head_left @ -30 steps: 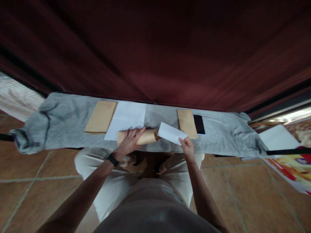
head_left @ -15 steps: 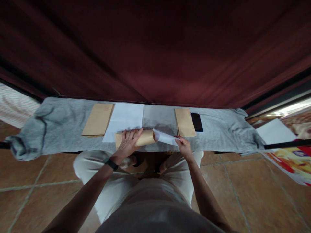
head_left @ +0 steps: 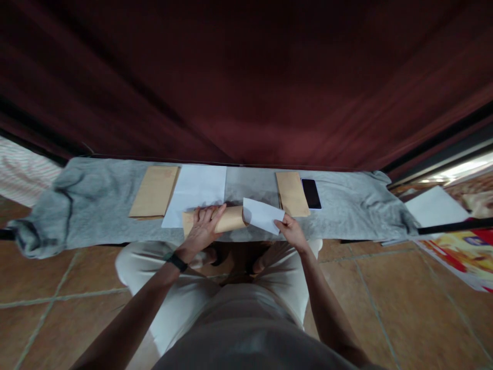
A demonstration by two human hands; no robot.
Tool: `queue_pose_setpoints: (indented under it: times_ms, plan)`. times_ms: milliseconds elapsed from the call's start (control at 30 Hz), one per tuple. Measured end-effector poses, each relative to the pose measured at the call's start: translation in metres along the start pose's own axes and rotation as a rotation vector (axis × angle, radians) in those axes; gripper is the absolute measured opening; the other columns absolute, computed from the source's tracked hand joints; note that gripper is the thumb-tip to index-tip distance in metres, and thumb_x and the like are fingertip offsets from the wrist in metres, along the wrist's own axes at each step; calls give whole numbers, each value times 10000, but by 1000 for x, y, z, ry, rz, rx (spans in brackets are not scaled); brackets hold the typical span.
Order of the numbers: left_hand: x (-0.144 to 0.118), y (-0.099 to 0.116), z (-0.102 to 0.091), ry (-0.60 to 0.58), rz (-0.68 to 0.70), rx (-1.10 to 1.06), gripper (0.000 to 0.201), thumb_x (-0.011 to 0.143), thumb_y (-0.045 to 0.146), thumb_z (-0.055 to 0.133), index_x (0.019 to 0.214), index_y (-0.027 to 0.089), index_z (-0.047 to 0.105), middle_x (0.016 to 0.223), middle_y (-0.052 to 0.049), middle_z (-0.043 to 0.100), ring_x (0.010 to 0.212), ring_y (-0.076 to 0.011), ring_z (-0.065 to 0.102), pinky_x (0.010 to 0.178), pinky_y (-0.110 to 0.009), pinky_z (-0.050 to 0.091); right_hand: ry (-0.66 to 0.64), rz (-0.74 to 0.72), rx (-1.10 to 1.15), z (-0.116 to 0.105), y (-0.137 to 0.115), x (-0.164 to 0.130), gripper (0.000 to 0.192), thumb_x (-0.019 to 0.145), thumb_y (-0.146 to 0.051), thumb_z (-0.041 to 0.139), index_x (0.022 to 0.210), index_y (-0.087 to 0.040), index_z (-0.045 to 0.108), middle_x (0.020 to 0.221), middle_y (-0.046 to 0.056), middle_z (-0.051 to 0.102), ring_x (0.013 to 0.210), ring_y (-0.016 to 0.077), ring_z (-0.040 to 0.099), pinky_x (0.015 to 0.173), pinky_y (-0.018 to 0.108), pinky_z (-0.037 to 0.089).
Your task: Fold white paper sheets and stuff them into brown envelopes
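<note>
My left hand [head_left: 204,224] lies across a brown paper envelope [head_left: 231,219], fingers spread over it and pressing it down. The envelope's mouth bulges apart at its right end. A folded white sheet of paper [head_left: 263,215] is pinched by its right edge in my right hand [head_left: 290,230]. Its left edge meets the envelope's mouth; whether any of it is inside, I cannot tell. Partly under the envelope and my left hand lies a larger white paper [head_left: 200,185].
Brown envelopes lie stacked at the left [head_left: 154,191], and another brown pile [head_left: 293,193] lies at the right beside a dark phone [head_left: 311,193]. A grey cloth [head_left: 346,205] covers the narrow surface. Dark red fabric [head_left: 246,103] rises behind it.
The white paper has turned so that its broad face shows, and its left end has risen slightly. My right hand has shifted a little; my left hand stays on the envelope.
</note>
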State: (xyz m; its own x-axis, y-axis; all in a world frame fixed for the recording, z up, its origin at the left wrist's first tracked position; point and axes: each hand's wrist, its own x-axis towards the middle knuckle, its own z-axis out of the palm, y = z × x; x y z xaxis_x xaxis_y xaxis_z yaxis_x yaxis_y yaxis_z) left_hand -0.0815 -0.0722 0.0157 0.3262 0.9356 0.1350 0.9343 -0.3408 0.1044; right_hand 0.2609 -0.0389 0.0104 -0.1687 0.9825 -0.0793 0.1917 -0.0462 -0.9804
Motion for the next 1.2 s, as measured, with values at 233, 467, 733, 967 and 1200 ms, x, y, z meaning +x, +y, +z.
queue_pose_setpoints:
  times_ms: [233, 467, 733, 967, 1200]
  plan:
    - [1, -3, 2, -18, 3, -22, 968, 834, 290, 682, 1635, 210, 145, 1429, -194, 524, 1366, -369, 469, 1207, -586, 233, 78, 114, 64, 0, 9, 3, 381, 795, -566, 655, 859, -201, 743, 704, -2, 687, 614, 163, 587, 542, 268, 486]
    - [2, -3, 2, -33, 31, -26, 1012, 813, 285, 718, 1634, 205, 131, 1431, -194, 528, 1367, -371, 470, 1214, -593, 215, 39, 244, 262, -5, 18, 0, 383, 766, -511, 704, 984, -201, 757, 784, 33, 752, 624, 205, 661, 513, 308, 548]
    - [5, -6, 5, -75, 75, -51, 1076, 761, 328, 767, 1629, 199, 145, 1446, -195, 513, 1368, -376, 464, 1218, -595, 208, -138, 360, 252, -23, 24, -4, 307, 726, -427, 768, 976, -250, 791, 986, 43, 781, 779, 204, 697, 627, 315, 609]
    - [5, -5, 4, -66, 97, -54, 1067, 739, 306, 780, 1623, 199, 194, 1441, -190, 519, 1370, -375, 458, 1223, -599, 203, -196, 365, 248, -24, 18, -2, 288, 683, -415, 780, 914, -244, 796, 927, 41, 775, 797, 208, 694, 692, 351, 632]
    - [2, -6, 8, -42, 129, -45, 1002, 780, 320, 753, 1620, 209, 219, 1446, -199, 525, 1392, -381, 449, 1225, -629, 173, -127, 381, 199, -14, 19, 4, 162, 670, -371, 751, 709, -213, 743, 651, 19, 693, 634, 186, 657, 598, 329, 603]
